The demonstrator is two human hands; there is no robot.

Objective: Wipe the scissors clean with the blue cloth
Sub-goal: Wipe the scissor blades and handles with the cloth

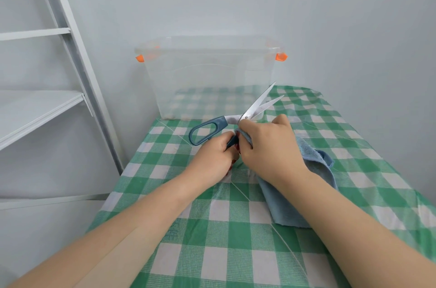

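wiping under way just in front of the clear bin (207,75): left hand (212,153) grips the scissors (232,119) by a handle, right hand (266,144) pinches the blue cloth (313,158) at the pivot; next, probably draw it along the blades

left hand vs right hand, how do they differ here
The left hand grips a scissors handle directly; the right hand pinches the blue cloth against them. Left hand sits by the handles, right hand by the pivot. Both are curled round something.
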